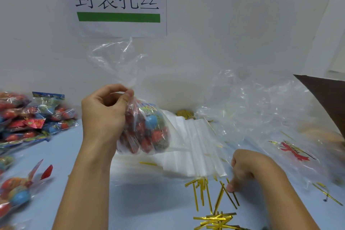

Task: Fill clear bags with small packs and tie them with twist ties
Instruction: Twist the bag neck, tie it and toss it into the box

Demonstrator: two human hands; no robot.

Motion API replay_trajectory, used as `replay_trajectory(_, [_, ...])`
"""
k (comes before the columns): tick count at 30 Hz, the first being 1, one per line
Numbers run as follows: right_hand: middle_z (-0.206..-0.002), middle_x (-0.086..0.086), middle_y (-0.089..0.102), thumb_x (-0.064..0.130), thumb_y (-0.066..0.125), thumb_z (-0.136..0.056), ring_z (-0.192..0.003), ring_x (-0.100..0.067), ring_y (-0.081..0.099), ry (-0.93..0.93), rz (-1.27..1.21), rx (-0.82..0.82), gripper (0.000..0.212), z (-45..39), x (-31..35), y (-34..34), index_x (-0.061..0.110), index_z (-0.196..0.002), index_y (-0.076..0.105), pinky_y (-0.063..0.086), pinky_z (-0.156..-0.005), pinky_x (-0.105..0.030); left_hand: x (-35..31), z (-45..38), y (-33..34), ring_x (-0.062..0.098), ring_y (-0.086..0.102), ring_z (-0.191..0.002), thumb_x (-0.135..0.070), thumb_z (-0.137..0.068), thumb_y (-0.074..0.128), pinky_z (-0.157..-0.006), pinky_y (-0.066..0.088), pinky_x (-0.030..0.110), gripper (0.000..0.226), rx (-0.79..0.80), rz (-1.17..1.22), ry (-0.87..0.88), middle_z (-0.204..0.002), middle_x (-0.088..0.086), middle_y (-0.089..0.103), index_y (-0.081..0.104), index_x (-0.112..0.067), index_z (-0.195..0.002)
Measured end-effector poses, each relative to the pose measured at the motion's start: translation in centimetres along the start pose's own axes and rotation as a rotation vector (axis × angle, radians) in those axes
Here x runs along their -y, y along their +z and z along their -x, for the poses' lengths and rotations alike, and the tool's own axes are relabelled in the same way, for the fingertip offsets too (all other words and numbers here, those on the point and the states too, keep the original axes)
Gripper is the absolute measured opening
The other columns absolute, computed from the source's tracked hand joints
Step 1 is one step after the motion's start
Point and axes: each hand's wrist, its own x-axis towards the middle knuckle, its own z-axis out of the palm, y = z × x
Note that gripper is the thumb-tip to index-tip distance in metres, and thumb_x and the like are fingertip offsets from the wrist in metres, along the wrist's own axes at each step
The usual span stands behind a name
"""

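The left hand has its grip clamped on the gathered neck of the filled bag, held up above the tabletop at centre. The right hand pinches one tie from the gold twist ties lying near right. Best to keep the neck bunched tight and lift out a single tie, leaving its neighbours behind.

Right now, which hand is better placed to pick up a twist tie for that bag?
The right hand. Its fingertips are down among the gold ties on the table, while the left hand is busy pinching the filled bag shut at its neck.
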Motion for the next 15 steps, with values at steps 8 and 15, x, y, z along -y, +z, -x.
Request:
replay_trajectory(8, [-0.085, 0.002, 0.078, 0.032, 0.087, -0.077, -0.062, -0.002, 0.066, -0.170, -0.353, 0.075, 0.040, 1.4, -3.3, -1.7, 0.017, -0.108, 0.067, 0.037, -0.049, -0.016, -0.2, 0.4, 1.2, 0.004, 0.061, -0.058, -0.012, -0.087, 0.075, -0.057, 0.052, 0.015, 0.020, 0.024, 0.021, -0.008, -0.062, -0.012, 0.069, 0.071, -0.025, -0.073])
replay_trajectory(15, [-0.075, -0.001, 0.078, 0.014, 0.076, -0.087, -0.067, -0.010, 0.074, -0.474, -1.064, -0.513, 0.008, -0.6, -1.1, -1.4, 0.014, -0.079, 0.078, 0.047, -0.059, -0.021, 0.6, 1.5, 2.8, 0.004, 0.061, -0.058, -0.013, -0.087, 0.074, -0.057, 0.049, 0.015, 0.011, 0.153, -0.027, -0.088, -0.062, -0.009, 0.068, 0.071, -0.019, -0.079])
